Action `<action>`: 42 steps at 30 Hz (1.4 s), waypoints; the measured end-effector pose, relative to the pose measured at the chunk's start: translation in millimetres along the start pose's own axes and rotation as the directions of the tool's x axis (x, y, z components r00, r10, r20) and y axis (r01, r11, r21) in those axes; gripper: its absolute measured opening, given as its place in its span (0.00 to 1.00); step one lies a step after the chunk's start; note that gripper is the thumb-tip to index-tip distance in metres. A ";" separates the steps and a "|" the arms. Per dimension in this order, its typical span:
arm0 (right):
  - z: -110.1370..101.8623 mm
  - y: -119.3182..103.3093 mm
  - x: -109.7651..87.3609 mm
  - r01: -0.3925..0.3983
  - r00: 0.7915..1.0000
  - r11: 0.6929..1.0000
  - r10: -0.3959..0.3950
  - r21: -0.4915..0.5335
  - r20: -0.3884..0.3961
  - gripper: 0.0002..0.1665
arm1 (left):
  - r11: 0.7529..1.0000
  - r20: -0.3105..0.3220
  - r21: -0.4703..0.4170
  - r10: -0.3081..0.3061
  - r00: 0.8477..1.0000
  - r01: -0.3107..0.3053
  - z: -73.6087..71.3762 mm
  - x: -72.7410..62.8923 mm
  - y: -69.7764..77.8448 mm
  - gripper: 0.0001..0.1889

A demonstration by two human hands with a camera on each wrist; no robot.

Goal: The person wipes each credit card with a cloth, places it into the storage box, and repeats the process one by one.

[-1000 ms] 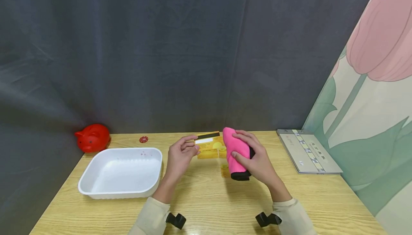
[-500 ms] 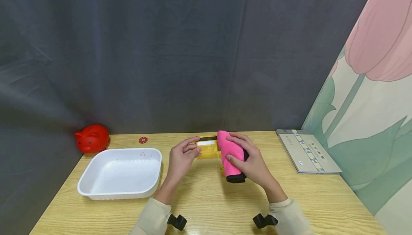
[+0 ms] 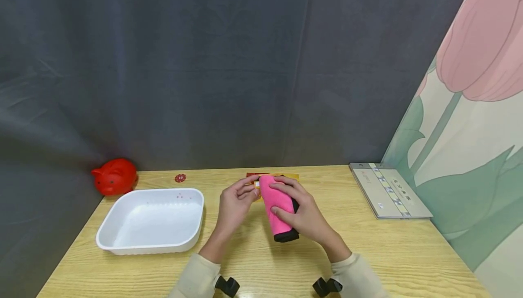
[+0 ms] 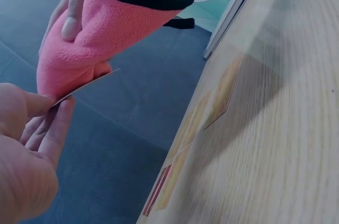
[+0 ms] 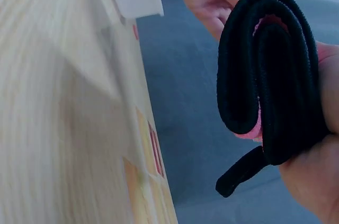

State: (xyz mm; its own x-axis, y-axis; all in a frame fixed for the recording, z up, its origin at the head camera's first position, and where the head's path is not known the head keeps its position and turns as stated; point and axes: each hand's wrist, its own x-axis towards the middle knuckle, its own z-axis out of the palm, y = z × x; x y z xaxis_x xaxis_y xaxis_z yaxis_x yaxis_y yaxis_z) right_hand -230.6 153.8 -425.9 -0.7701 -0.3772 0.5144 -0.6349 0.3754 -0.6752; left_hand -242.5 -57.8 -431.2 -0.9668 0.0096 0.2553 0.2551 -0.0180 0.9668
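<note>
My right hand (image 3: 303, 211) grips a folded pink cloth (image 3: 273, 209) with black edging and a small black loop (image 5: 238, 172). Between the thumb and fingertips of my left hand (image 3: 234, 205) is a yellow card (image 4: 95, 81), seen nearly edge-on in the left wrist view. The cloth lies against the card's face and covers most of it in the head view. Both hands are raised above the table. Several cards lie flat behind and below them, among them a yellow card (image 4: 225, 89) and one with red stripes (image 4: 157, 189).
A white plastic tray (image 3: 151, 246) stands on the wooden table (image 3: 253, 271) to the left. Behind it are a red piggy bank (image 3: 115, 178) and a red poker chip (image 3: 180, 178). A grey album (image 3: 382, 193) lies at the right, and a dark curtain (image 3: 204, 71) hangs behind.
My right hand has moved left with the cloth, sliding it across the card towards my left fingers. Less of the card shows now. The left hand has shifted slightly right.
</note>
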 end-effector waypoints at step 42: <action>-52.4 22.0 -0.4 -0.193 0.959 0.979 0.174 -0.066 -0.224 0.31 | 0.972 -0.106 0.233 -0.006 0.994 0.031 -73.3 5.8 31.0 0.19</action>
State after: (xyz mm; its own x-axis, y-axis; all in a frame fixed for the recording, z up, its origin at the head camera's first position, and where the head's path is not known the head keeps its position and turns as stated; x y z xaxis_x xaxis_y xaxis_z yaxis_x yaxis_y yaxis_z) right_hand -247.5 206.5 -413.2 -0.8626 -0.1065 0.4946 -0.4773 0.4959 -0.7255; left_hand -241.2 -131.6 -400.8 -0.9643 -0.0965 0.2466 0.2216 0.2153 0.9511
